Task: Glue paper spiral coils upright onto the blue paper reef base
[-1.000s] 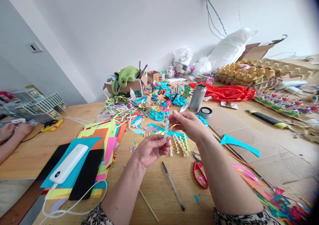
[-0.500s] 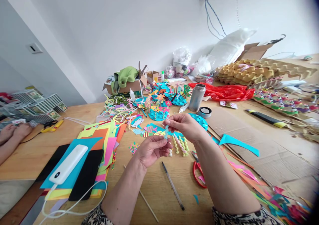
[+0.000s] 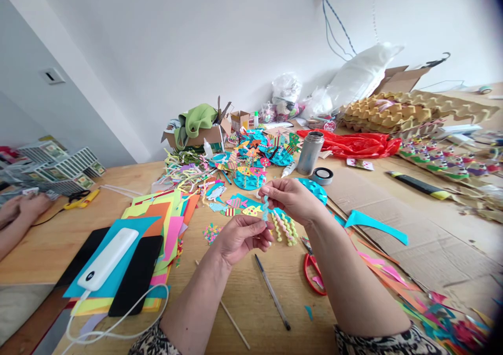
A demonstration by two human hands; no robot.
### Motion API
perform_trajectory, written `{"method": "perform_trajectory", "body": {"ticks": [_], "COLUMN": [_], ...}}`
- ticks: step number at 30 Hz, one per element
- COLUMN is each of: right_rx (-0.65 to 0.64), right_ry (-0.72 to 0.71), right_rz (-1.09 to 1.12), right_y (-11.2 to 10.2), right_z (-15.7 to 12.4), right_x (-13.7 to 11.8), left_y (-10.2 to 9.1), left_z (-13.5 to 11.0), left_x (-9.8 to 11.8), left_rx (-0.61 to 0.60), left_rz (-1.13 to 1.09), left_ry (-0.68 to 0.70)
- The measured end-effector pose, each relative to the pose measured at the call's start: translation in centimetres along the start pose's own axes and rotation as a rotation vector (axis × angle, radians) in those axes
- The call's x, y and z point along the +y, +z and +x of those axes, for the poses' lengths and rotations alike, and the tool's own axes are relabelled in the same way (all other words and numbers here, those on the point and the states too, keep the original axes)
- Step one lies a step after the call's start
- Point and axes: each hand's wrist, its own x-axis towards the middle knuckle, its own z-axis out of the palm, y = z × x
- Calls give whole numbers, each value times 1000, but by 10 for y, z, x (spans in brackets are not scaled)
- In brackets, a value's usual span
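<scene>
Between my two hands, upright above the table, is a short light-blue twisted strip (image 3: 265,208). My left hand (image 3: 243,235) pinches its lower end, and my right hand (image 3: 288,197) pinches the top. Small whitish bits show by the fingertips, too small to name. Just beyond my hands lie several yellow and pink twisted strips (image 3: 285,228) in a row. Paper fish (image 3: 237,202) with painted patterns rest on a blue paper piece behind my left hand. A pen (image 3: 272,292) lies below my hands, and red-handled scissors (image 3: 313,275) lie beside my right forearm.
Coloured paper sheets (image 3: 173,239) on the left carry a white power bank (image 3: 108,258) and a black phone (image 3: 136,276). A metal flask (image 3: 310,153) stands behind my right hand. Cardboard (image 3: 412,224) and paper scraps lie right. Another person's hands (image 3: 27,208) rest far left.
My hands have drawn slightly apart, so more of the light-blue twisted strip shows between them. The things on the table stay in place.
</scene>
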Motion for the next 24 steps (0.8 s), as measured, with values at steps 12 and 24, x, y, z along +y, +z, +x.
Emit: {"method": "perform_trajectory", "body": {"ticks": [12,24], "right_rx": [-42,-69], "right_ry": [-42,-96], "right_rz": [-102,-341], "right_y": [-4,2], "right_z": [-1,-1], "right_x": [0,1], "left_y": [-3,-3], "left_z": [2,2], "left_x": [-1,6], "left_rx": [47,189], "left_rz": [-16,59], "left_ry": [39,204]}}
